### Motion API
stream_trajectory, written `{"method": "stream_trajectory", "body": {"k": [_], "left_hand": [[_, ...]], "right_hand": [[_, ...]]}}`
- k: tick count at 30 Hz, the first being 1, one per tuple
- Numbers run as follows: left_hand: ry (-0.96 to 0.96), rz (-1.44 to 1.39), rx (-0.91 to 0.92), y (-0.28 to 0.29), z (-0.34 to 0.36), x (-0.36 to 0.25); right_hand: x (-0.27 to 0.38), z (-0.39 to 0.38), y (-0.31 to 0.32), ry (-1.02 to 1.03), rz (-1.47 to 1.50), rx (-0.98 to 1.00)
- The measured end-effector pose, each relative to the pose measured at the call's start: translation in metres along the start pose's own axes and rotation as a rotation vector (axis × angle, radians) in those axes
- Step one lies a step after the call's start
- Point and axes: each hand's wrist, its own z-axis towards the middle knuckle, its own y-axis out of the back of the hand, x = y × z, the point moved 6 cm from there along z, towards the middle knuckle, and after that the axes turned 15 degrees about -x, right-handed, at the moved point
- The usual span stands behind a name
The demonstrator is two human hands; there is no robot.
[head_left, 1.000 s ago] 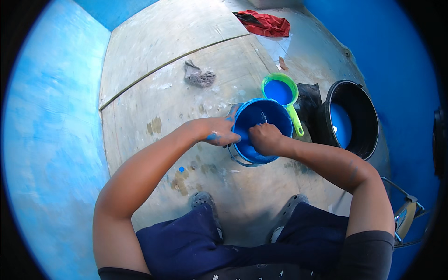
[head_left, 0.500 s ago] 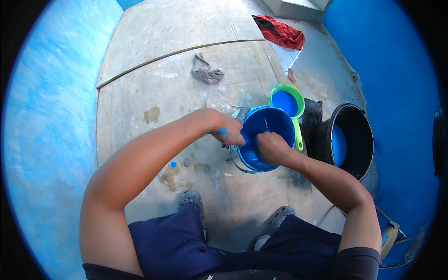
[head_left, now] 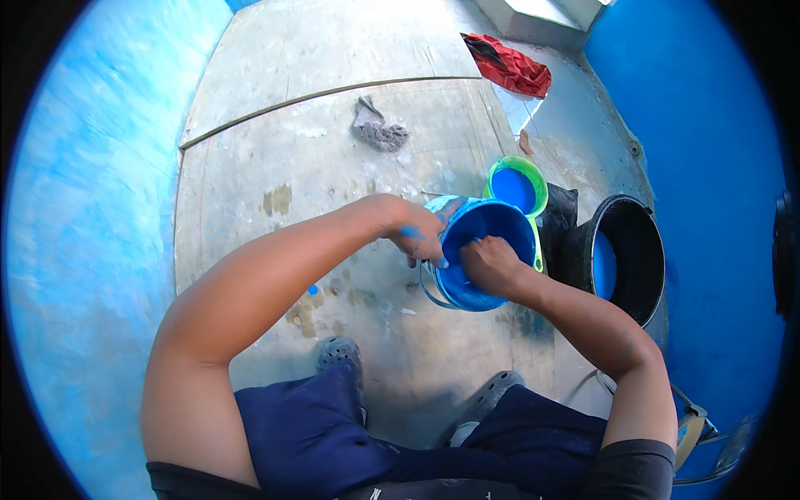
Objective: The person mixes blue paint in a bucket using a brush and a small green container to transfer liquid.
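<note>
My left hand (head_left: 417,233), smeared with blue paint, grips the near-left rim of a paint bucket (head_left: 503,223) with a blue inside and a wire handle. My right hand (head_left: 488,263) reaches into the bucket with curled fingers; whatever is between its fingertips is hidden. Just behind the bucket is a green long-handled dipper (head_left: 540,188) holding blue paint. Right of these stands a black bucket (head_left: 642,250) with blue paint inside, beside a dark plastic bag (head_left: 560,208).
A grey rag (head_left: 379,133) lies on the stained boards (head_left: 250,167). Farther back are a red bundle of cloth (head_left: 517,67) and a step (head_left: 533,18). Blue walls (head_left: 708,167) rise at both sides. A small blue cap (head_left: 313,289) lies near my left foot; a metal-framed object (head_left: 696,425) is at lower right.
The view has shifted, so the floor objects and bucket appear lower in the picture than a second ago. Both my hands stay at the bucket, the right one inside it.
</note>
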Motion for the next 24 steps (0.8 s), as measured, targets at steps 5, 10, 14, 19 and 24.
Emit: {"method": "stream_trajectory", "body": {"k": [5, 10, 14, 19, 24], "left_hand": [[0.008, 0.006, 0.082, -0.008, 0.003, -0.009], [0.042, -0.081, 0.002, -0.001, -0.002, 0.001], [-0.018, -0.158, -0.008, 0.001, 0.002, -0.001], [-0.029, -0.056, 0.030, -0.004, 0.000, -0.012], [0.020, -0.073, 0.021, -0.007, 0.000, 0.000]], "right_hand": [[-0.024, 0.015, 0.006, -0.134, 0.448, -0.291], [-0.016, 0.001, 0.015, -0.067, -0.096, -0.241], [0.001, -0.009, 0.003, -0.077, -0.096, 0.098], [0.006, 0.002, 0.005, -0.017, 0.170, -0.014], [-0.025, 0.004, 0.009, -0.083, 0.079, -0.378]]}}
